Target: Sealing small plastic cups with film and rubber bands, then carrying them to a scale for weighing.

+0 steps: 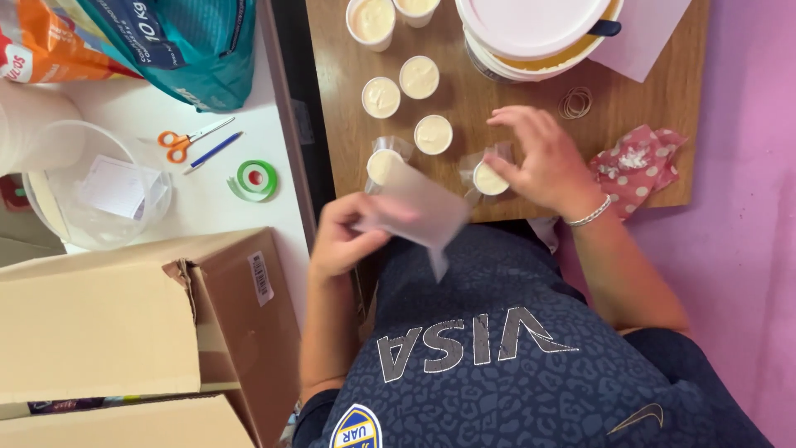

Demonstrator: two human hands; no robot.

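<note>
My left hand pinches a translucent square of plastic film above the near edge of the wooden table. My right hand rests on a small cup of cream that is wrapped in clear film. Just left of it stands another film-covered cup. Behind them stand three uncovered cream cups. A silver bracelet sits on my right wrist.
A large white bucket with a lid stands at the table's far side, rubber bands and a red dotted cloth to its right. On the white surface left lie orange scissors, a pen, green tape, a clear tub. A cardboard box stands below.
</note>
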